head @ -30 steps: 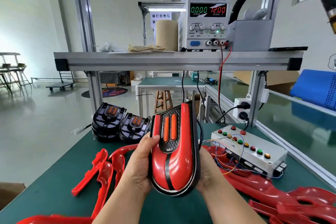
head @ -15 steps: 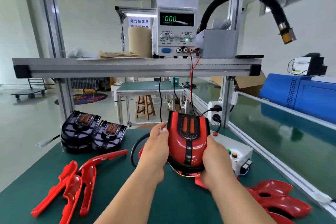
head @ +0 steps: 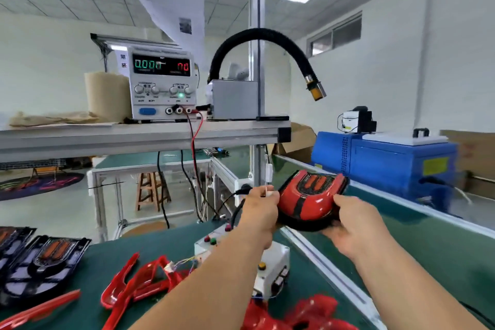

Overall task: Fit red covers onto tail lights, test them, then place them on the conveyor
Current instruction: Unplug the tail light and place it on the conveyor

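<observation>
A tail light with its red cover fitted is held almost flat just above the near edge of the green conveyor belt. My left hand grips its left side and also pinches a black cable with a small plug. My right hand grips the light's right underside. Bare black tail lights lie stacked at the left of the bench. Loose red covers lie on the green mat in front of me.
A white test box with coloured buttons sits below my left forearm. A power supply stands on the upper shelf, wired down with red and black leads. A blue machine straddles the conveyor farther along. A black hose nozzle hangs overhead.
Both hands have carried the covered tail light from the bench centre rightwards, tipping it from upright to nearly flat over the conveyor edge. My view has swung to the right.
</observation>
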`<state>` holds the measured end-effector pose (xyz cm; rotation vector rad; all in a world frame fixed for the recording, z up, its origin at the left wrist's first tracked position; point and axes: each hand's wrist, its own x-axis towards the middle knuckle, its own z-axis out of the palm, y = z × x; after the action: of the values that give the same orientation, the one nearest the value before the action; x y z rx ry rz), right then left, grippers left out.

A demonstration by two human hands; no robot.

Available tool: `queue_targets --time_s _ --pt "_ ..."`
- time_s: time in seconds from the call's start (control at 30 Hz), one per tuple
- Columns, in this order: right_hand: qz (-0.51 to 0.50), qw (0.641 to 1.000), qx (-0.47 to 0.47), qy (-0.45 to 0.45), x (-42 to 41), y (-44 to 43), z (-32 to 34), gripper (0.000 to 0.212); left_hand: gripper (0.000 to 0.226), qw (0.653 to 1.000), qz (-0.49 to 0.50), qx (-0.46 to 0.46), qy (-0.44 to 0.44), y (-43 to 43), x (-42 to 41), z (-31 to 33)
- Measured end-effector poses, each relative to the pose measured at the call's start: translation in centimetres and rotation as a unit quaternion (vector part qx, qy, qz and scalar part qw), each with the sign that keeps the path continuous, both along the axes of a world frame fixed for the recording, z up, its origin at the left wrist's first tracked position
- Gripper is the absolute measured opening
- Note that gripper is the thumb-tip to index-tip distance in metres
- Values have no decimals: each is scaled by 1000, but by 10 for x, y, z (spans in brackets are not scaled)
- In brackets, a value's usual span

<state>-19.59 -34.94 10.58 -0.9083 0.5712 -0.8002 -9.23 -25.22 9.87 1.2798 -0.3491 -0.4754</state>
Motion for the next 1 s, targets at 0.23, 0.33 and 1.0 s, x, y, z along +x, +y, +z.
queue_targets --time_s 0.23,0.33,1.0 --pt "-22 999 31 -19 -10 -60 8 19 18 1000 -22 -5 -6 -68 -6 14" --pt "-23 999 27 -8 -12 -73 3 18 16 1000 -27 5 -8 -81 -5 13" --pt "-49 999 24 -6 -40 -73 2 16 17 996 -63 10 -62 -93 -20 17"
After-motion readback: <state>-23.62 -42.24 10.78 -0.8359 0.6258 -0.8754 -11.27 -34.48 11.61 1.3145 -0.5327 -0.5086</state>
